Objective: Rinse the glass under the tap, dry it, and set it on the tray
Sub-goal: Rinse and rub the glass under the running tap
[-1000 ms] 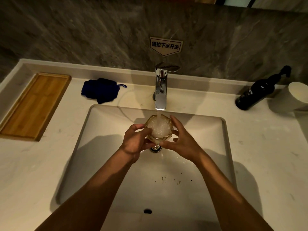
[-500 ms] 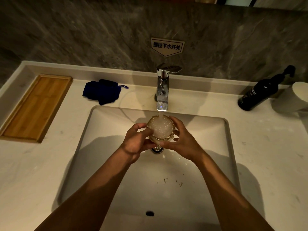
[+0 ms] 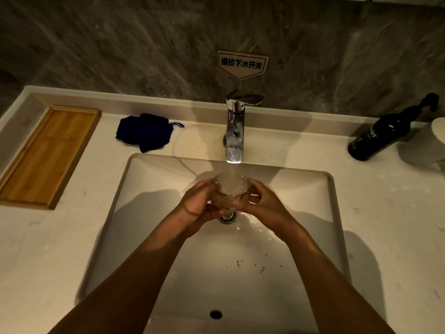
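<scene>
A clear glass (image 3: 230, 189) full of bubbling water is held under the running chrome tap (image 3: 234, 131), above the sink's drain. My left hand (image 3: 199, 206) grips its left side and my right hand (image 3: 260, 203) grips its right side. Water spills over the rim and runs down into the white sink (image 3: 154, 179). A dark blue cloth (image 3: 144, 132) lies crumpled on the counter, left of the tap. The wooden tray (image 3: 48, 155) sits at the counter's far left.
A black pump bottle (image 3: 382, 133) lies tilted at the back right, next to a white cup (image 3: 437, 138) at the frame edge. The stone wall carries a small sign (image 3: 242, 65) above the tap. Dark specks dot the sink floor.
The glass has tipped slightly and water now overflows and splashes down by my right hand. Both hands have shifted a little around the glass.
</scene>
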